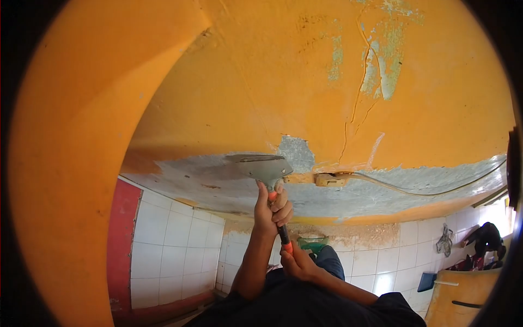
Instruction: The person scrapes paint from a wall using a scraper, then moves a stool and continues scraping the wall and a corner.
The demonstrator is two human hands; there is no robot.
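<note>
A wide-bladed scraper (pixel 265 168) with a black and orange handle is held up against the wall. My left hand (pixel 274 207) is wrapped round the upper handle, just below the blade. Lower down, my right hand (pixel 296 264) is closed round the orange handle end. The blade's edge lies at the border between orange paint (pixel 234 109) and a bare grey band (pixel 261 196) of wall. Right of the blade, a squarish bare patch (pixel 296 152) reaches up into the paint. A dirty socket box (pixel 330 179) sits nearby on the wall.
A cable (pixel 419 193) runs right from the socket box. Cracks (pixel 359 92) and peeled patches mark the upper wall. Below are white tiles (pixel 163 229), paint debris (pixel 376 235), a green basket (pixel 312 244), a plastic bag (pixel 444 241) and a yellowish piece of furniture (pixel 460 294) holding dark items.
</note>
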